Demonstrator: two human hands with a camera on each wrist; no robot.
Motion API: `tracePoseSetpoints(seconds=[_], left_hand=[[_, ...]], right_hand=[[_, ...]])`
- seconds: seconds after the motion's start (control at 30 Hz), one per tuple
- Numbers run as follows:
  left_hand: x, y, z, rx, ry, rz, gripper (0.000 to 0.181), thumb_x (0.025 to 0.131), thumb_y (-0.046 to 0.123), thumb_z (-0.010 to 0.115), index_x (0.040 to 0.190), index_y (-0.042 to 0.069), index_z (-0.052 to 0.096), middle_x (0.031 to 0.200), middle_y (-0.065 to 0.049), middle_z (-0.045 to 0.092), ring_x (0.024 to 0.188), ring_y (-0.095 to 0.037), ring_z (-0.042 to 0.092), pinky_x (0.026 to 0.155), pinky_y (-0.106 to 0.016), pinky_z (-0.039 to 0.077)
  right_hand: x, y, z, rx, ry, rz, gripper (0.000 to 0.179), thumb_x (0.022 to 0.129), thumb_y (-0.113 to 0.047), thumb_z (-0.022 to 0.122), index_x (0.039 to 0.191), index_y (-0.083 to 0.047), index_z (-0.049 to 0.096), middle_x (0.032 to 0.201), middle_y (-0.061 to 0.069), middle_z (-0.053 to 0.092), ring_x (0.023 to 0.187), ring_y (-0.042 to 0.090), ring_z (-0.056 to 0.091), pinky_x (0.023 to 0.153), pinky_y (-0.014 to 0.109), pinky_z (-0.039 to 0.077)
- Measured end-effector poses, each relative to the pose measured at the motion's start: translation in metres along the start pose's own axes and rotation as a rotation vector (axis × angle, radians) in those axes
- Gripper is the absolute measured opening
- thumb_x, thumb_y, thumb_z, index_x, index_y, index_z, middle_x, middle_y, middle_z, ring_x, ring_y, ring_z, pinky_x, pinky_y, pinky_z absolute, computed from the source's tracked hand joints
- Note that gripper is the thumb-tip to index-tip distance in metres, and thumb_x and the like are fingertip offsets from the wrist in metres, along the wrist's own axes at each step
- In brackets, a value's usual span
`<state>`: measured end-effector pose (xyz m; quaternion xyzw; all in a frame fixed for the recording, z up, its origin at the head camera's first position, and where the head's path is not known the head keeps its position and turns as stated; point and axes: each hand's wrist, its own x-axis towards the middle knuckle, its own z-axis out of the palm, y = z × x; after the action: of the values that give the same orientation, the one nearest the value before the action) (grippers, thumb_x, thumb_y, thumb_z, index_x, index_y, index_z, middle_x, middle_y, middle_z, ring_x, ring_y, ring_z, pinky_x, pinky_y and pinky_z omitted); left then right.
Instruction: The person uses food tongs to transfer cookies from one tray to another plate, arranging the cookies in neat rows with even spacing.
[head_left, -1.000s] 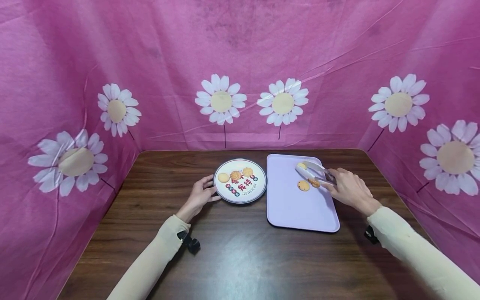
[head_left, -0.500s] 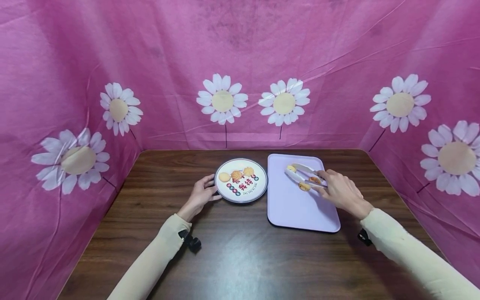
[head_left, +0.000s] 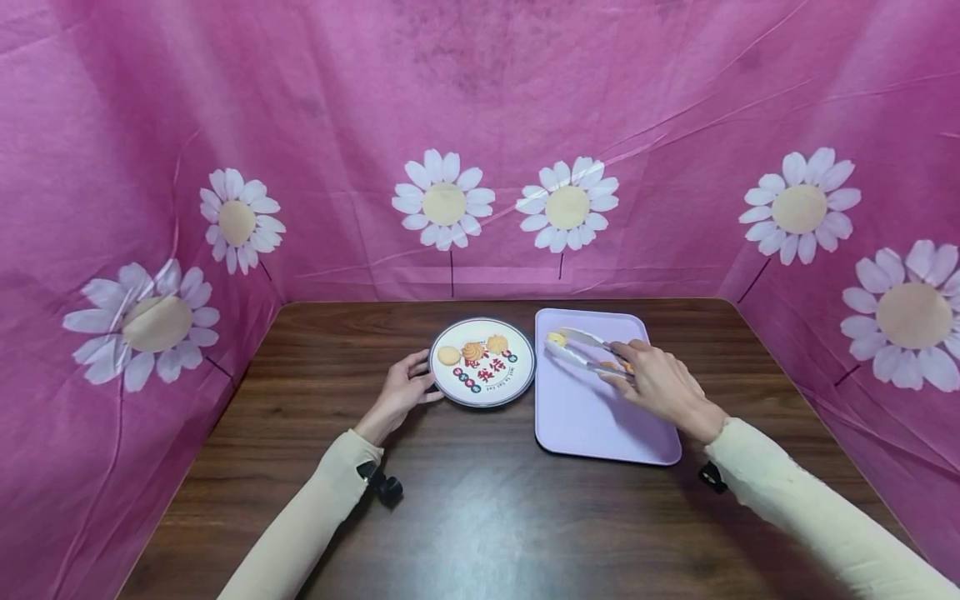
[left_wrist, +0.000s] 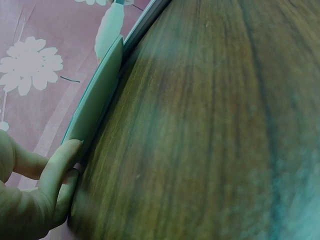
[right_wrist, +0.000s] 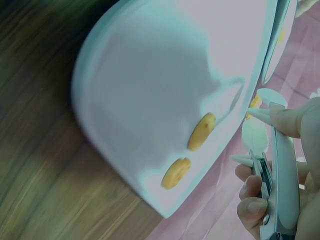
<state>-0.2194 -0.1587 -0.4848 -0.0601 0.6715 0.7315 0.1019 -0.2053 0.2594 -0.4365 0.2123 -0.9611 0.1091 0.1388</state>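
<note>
My left hand (head_left: 402, 388) holds the left rim of a round white plate (head_left: 467, 395) with red lettering. Three pale cookies sit along the plate's upper part, one of them a piped swirl cookie (head_left: 472, 352). My right hand (head_left: 662, 380) grips a pair of food tongs (head_left: 576, 360), and a yellow cookie (head_left: 557, 338) is between their tips. This cookie is over the left side of the lilac tray (head_left: 592, 425). Two more cookies lie on the tray, a round cookie (right_wrist: 201, 131) and another cookie (right_wrist: 176, 173); in the head view the tongs and hand mostly cover them.
The plate and tray stand side by side on a dark wood table (head_left: 480, 517), nearly touching. A pink cloth (head_left: 495, 100) with printed daisies hangs behind the table and along both sides.
My right hand has moved left over the tray, carrying the tongs and the yellow cookie towards the plate. My left hand has stayed on the plate's rim.
</note>
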Motion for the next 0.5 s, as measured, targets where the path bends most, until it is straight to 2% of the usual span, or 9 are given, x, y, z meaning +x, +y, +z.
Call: tracePoseSetpoints(seconds=[0.23, 0.5], left_hand=[[0.0, 0.0, 0.0, 0.007, 0.0, 0.0, 0.062, 0.102, -0.013, 0.048, 0.16, -0.004, 0.03, 0.151, -0.034, 0.045, 0.123, -0.035, 0.058, 0.089, -0.032, 0.071], [0.0, 0.0, 0.0, 0.006, -0.001, 0.009, 0.062, 0.101, -0.013, 0.048, 0.16, -0.005, 0.03, 0.151, -0.035, 0.045, 0.123, -0.035, 0.058, 0.089, -0.032, 0.071]], right_hand=[[0.005, -0.018, 0.006, 0.014, -0.002, -0.041, 0.052, 0.092, -0.036, 0.078, 0.133, -0.007, 0.066, 0.093, 0.012, 0.067, 0.063, 0.018, 0.052, 0.043, 0.035, 0.05], [0.014, -0.04, 0.011, 0.034, 0.03, -0.117, 0.053, 0.092, -0.038, 0.079, 0.132, -0.007, 0.067, 0.086, 0.007, 0.065, 0.064, 0.014, 0.049, 0.049, 0.033, 0.05]])
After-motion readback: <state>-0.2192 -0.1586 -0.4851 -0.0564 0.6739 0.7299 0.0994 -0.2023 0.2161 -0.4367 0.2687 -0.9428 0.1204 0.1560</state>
